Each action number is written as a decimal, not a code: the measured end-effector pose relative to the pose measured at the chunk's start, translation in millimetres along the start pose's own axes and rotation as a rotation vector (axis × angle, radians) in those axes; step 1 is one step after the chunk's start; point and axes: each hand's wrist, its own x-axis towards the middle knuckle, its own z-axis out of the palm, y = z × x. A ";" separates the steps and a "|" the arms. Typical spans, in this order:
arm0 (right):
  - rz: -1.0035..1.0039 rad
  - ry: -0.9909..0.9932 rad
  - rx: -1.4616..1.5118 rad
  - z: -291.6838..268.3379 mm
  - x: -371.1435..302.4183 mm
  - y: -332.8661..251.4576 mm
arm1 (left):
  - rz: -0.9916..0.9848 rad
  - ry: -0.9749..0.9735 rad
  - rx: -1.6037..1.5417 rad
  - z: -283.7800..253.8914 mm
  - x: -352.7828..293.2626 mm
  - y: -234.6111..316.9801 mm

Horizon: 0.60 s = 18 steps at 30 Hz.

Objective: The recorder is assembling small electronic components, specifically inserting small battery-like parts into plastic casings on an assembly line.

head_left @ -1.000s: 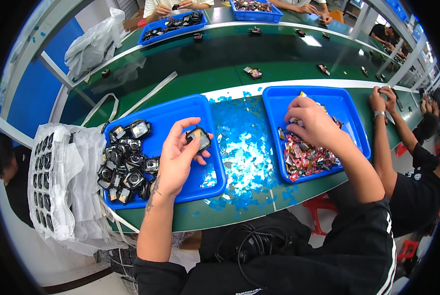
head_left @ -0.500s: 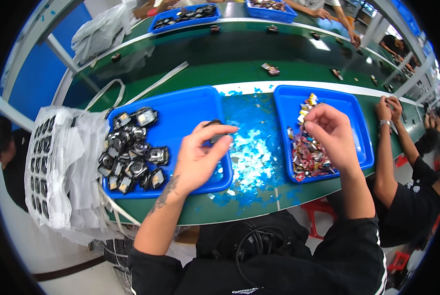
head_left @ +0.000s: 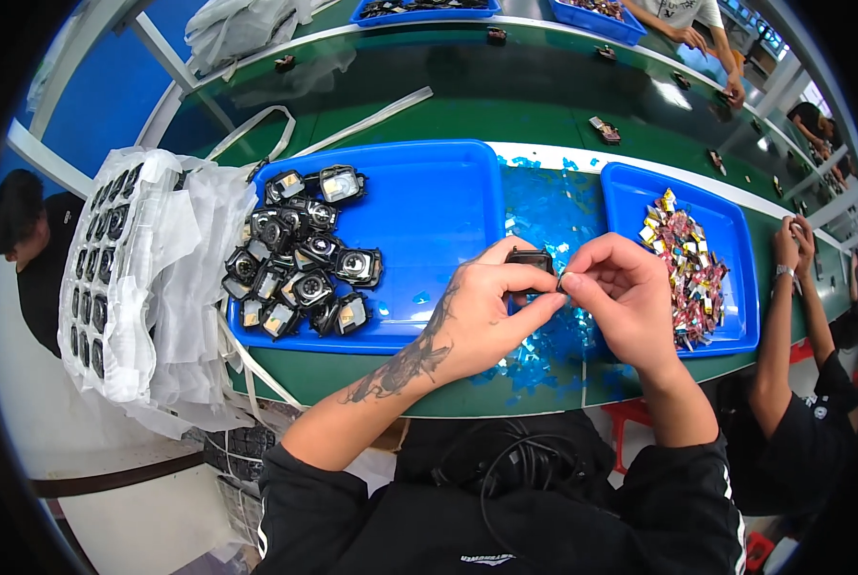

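Observation:
A small black watch case [head_left: 529, 258] with a squarish, dark face sits between the fingers of my left hand [head_left: 491, 311], over the strip of table between two trays. My right hand [head_left: 626, 302] meets it there, thumb and forefinger pinched at the case's right edge. What lies in that pinch is too small to make out. To the left, a wide blue tray [head_left: 439, 206] carries a pile of similar black watch cases [head_left: 309, 249] along its left side. On the right, a smaller blue tray [head_left: 630, 196] contains a heap of small red, yellow and silver parts [head_left: 683, 273].
Shiny blue film scraps [head_left: 544, 350] litter the green table between the trays. White foam sheets [head_left: 127, 287] with black pieces stand stacked at the left. Beyond a white rail, a green conveyor belt [head_left: 506, 96] bears scattered small assemblies. A co-worker's hands [head_left: 798, 240] are at the right.
My right hand has come from above the small-parts tray to the watch case in my left hand, now pinching its edge. The view has shifted, so the trays sit further right.

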 end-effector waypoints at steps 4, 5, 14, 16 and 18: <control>-0.367 0.127 -0.539 12.6 2.3 0.1 | -0.128 0.006 -0.056 -2.6 0.5 3.1; -0.548 0.178 -0.737 16.6 2.6 -1.4 | -0.121 -0.008 -0.084 -2.9 1.1 -0.9; -0.362 0.189 -0.745 -6.9 -7.4 0.4 | -0.185 0.000 -0.263 -1.3 3.8 -11.9; -0.309 0.069 -0.901 -8.8 -5.5 -10.7 | -0.225 -0.013 -0.342 0.0 2.2 -10.7; -0.287 0.104 -0.809 -12.8 -6.0 -2.5 | -0.250 -0.129 -0.359 -4.3 4.8 -7.5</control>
